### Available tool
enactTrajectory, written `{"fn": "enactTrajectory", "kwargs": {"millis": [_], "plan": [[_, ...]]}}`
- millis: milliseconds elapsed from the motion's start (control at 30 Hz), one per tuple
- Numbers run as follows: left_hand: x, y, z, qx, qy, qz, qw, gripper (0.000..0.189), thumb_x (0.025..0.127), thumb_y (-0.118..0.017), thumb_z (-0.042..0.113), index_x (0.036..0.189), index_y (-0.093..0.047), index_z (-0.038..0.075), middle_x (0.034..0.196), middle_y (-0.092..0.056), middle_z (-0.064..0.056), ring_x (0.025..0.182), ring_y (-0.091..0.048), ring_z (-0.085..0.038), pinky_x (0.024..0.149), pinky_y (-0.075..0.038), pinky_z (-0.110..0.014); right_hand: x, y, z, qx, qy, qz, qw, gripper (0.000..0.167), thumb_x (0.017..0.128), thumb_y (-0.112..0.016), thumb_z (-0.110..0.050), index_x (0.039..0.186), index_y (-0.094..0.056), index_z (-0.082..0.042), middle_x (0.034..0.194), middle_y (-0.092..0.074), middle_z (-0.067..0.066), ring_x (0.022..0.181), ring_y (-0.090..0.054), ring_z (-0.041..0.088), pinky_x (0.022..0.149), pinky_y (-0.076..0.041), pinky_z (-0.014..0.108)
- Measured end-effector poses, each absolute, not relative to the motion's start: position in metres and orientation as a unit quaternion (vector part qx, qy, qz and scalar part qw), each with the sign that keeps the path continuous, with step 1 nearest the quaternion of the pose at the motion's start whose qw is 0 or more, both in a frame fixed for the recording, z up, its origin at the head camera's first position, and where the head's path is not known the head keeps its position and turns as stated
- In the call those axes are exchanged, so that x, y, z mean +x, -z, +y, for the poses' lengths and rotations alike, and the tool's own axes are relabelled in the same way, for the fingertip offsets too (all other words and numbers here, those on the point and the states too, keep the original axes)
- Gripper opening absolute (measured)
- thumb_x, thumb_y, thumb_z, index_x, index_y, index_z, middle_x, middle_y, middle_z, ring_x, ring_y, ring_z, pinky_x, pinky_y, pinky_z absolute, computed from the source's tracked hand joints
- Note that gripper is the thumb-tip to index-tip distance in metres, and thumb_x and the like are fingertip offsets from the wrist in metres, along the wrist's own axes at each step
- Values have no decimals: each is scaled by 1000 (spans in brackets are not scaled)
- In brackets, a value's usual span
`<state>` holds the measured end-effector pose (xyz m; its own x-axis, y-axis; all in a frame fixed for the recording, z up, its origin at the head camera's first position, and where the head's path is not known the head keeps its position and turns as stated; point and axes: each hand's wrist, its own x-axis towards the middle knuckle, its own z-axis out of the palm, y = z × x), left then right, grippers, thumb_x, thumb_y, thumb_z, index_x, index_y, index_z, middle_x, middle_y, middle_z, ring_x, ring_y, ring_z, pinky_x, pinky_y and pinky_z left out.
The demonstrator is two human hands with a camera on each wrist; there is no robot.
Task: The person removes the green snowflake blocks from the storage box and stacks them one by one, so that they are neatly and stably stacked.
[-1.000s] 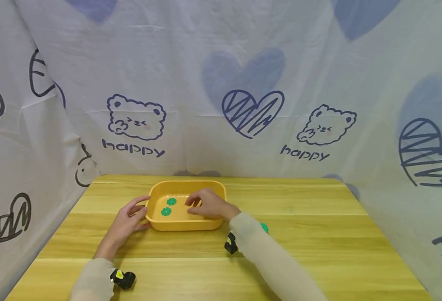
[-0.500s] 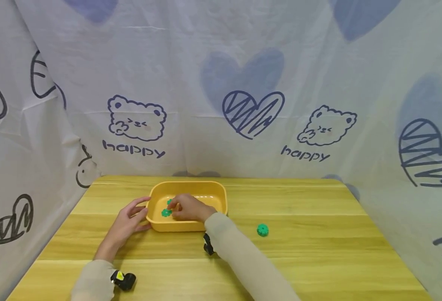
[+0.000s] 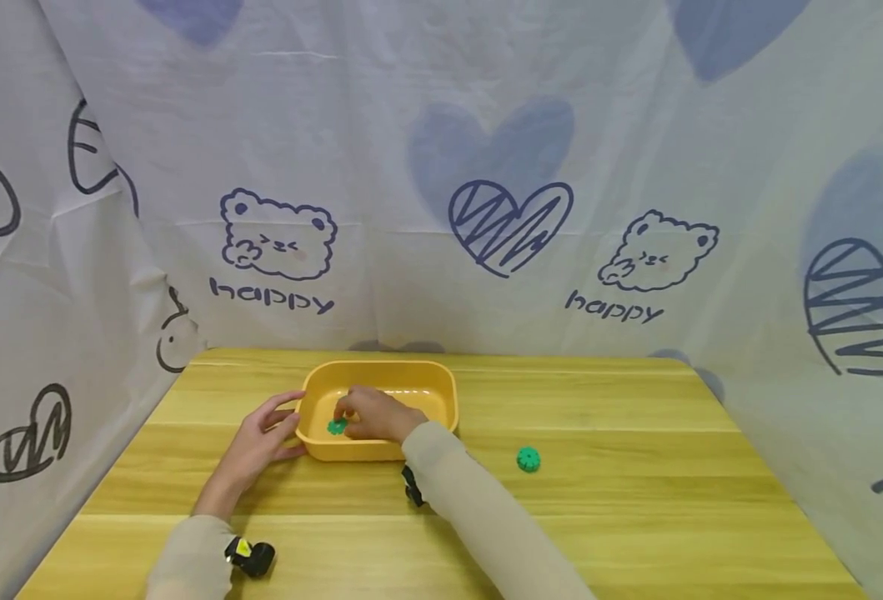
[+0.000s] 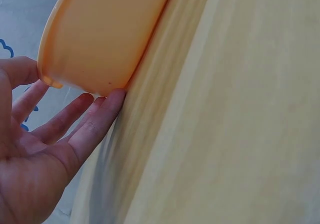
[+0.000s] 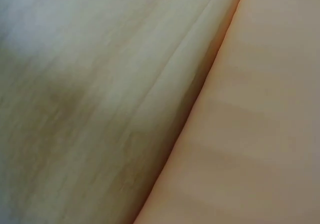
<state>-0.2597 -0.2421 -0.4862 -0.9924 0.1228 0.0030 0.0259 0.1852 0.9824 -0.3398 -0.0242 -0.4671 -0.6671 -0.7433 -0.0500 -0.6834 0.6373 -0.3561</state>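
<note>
A yellow basin point(image 3: 441, 417) sits toward the back of the wooden table. My left hand point(image 3: 257, 446) is at its left end, fingers spread; in the left wrist view the fingertips touch the rim and outer wall of the basin point(image 4: 107, 32). My right hand point(image 3: 377, 414) reaches over the front rim with curled fingers. Its thumb and forefinger are at a green notched disc point(image 3: 337, 427) on the basin floor, overlapping its edges. In the right wrist view only the basin's outer wall point(image 5: 255, 114) and the table show; no hand appears.
A small thick stack of green notched discs point(image 3: 529, 459) lies on the table point(image 3: 636, 500), right of the basin. A white curtain point(image 3: 411, 275) printed with hearts and bears hangs behind and beside the table. A black wrist camera point(image 3: 249, 557) is strapped to the left sleeve.
My right hand has moved left inside the basin, down to the green disc. A second green disc there is now hidden behind the hand. The stack on the table came into full view; my left hand stayed.
</note>
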Motion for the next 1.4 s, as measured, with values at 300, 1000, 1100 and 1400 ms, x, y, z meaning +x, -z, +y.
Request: {"fn": "enactTrajectory", "kwargs": {"millis": [300,1000,1100,1400], "plan": [[-260,487,-242,52,-634,771,34,50,111,-48,21,157,-36,5,148,-44,-36,125,-59,-36,91,-65,-42,-338,465,-25,-399,144,900,99,23,99,-71,-21,120,-75,-12,117,-65,3,104,-61,13,94,-55,18],[-259,485,-241,48,-628,776,35,50,111,-47,18,157,-35,4,150,-43,-35,129,-56,-41,91,-65,-42,-341,461,-4,-397,173,894,112,17,94,-77,-16,109,-78,-9,105,-77,1,87,-63,5,79,-56,13],[-259,485,-241,47,-629,775,35,49,111,-46,17,157,-35,4,150,-43,-36,128,-57,-40,91,-65,-42,-342,462,-3,-406,164,893,98,16,94,-77,-17,107,-78,-9,101,-76,0,84,-62,4,76,-55,11],[-260,485,-241,46,-633,772,35,49,111,-46,16,157,-36,4,148,-44,-36,123,-61,-35,91,-65,-43,-342,463,2,-411,150,896,79,16,93,-78,-21,103,-78,-9,94,-75,-1,78,-59,3,70,-51,9]]}}
